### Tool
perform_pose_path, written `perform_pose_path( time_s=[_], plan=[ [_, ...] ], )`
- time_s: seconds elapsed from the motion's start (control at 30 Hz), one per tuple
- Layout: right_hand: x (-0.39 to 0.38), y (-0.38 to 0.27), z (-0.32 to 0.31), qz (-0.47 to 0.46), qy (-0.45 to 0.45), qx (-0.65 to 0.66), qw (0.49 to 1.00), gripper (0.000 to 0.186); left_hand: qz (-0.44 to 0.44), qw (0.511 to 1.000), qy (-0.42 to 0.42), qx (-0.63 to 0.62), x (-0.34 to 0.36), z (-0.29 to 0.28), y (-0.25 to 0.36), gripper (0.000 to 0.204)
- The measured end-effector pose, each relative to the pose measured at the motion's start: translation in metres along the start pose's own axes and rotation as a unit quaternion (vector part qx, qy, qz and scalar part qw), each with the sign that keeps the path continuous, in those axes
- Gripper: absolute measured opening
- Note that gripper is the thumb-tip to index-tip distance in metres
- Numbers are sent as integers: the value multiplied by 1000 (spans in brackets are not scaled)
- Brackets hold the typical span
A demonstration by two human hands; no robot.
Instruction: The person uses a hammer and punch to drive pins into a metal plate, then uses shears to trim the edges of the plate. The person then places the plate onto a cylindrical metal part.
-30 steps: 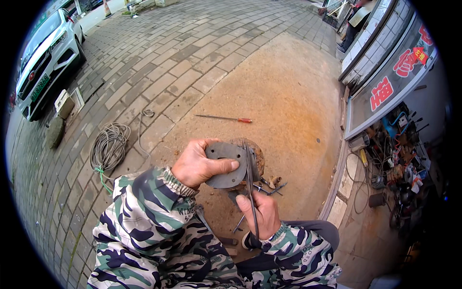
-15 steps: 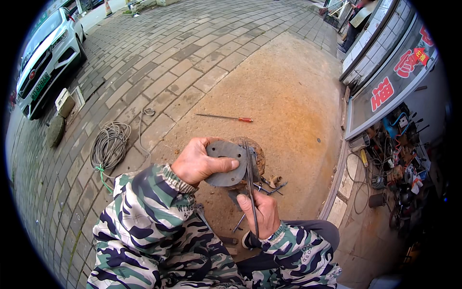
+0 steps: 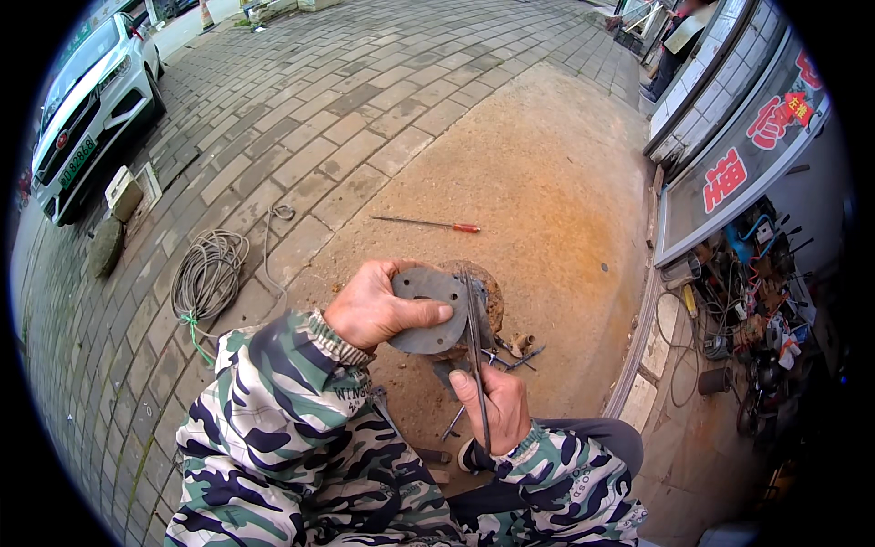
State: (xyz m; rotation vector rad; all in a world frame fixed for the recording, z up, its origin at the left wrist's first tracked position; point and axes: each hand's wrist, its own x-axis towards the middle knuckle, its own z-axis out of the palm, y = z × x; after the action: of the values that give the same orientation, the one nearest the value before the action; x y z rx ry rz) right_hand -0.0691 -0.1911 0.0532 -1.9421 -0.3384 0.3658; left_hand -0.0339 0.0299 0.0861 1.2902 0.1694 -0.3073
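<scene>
My left hand (image 3: 378, 308) pinches a flat dark grey rubber gasket (image 3: 442, 324), thumb on top. The gasket is rounded, with several small holes and a larger opening partly under my thumb. My right hand (image 3: 497, 406) is closed around the handles of dark metal scissors (image 3: 474, 337). Their long blades point away from me and lie along the gasket's right edge. Just beyond and below stands a rusty round metal part (image 3: 492, 296), partly hidden by the gasket and the scissors.
A red-handled screwdriver (image 3: 465, 228) lies on the concrete ahead. Small metal tools (image 3: 524, 357) lie right of the rusty part. Coiled rope (image 3: 210, 273) rests on the paving at left. A white car (image 3: 96, 109) stands far left. Tools and parts (image 3: 756, 310) crowd the doorway at right.
The scissor blades have shifted very slightly beside the gasket's edge, their tips a little closer together. Both hands hold nearly the same place.
</scene>
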Motion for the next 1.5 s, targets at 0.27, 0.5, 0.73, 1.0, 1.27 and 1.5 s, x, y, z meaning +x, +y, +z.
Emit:
perform_pose_path(
  time_s=[0.27,0.5,0.73,1.0,1.27,1.5],
  plan=[
    [0,0,-2,2,-9,-6,1000,51,-3,1000,-5,11,2,-4,1,38],
    [-2,-2,-4,5,-13,-13,1000,50,-7,1000,-2,12,1,-4,4,39],
    [-1,-2,-3,3,-21,-17,1000,50,-2,1000,9,26,-2,-7,6,38],
    [-2,-5,-6,7,-35,-20,999,50,2,1000,3,22,-3,-13,7,36],
    [-3,-4,-9,11,-27,-11,1000,50,16,1000,-5,-9,5,-15,-3,34],
    [1,-2,-6,11,-32,-25,999,52,5,1000,-3,20,2,-8,-5,28]
  ],
)
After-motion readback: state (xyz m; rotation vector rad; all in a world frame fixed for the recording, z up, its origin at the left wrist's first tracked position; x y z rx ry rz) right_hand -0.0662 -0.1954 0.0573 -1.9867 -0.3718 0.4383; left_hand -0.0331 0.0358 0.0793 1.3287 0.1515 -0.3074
